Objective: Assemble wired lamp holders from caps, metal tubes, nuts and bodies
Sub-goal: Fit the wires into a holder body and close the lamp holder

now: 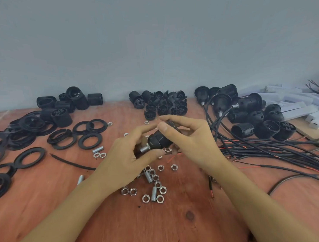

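Lamp holder point(158, 141) (markings unreadable) gripped by curled left fingers point(144, 129) and right fingers point(182, 119).

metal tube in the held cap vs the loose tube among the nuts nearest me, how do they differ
The held tube is seated in the cap, only a short end showing; the loose tube shows its full length. The held tube is up off the table in the left hand; the loose tube lies on it among nuts. Both are threaded silver metal.
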